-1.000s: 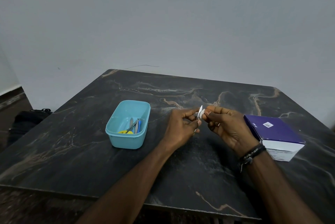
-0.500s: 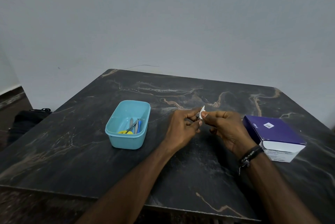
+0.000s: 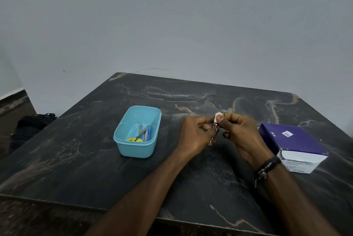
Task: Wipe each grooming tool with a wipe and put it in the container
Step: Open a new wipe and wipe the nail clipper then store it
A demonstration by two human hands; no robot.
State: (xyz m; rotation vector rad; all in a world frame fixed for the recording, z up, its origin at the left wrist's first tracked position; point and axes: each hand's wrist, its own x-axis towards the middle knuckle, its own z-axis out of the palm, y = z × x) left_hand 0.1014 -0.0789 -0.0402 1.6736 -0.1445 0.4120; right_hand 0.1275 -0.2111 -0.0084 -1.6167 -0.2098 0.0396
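Fingers [image 3: 207,127] of left hand [image 3: 194,136] pinch small metal tool [image 3: 215,125], axis unclear; right hand [image 3: 240,132] pinches wipe [image 3: 218,116] upright.

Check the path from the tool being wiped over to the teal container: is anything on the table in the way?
Nothing visible blocks it. The left hand holds the small metal tool while the right hand pinches the white wipe on it. Only bare table lies before the open-topped teal container. The purple box sits on the opposite side.
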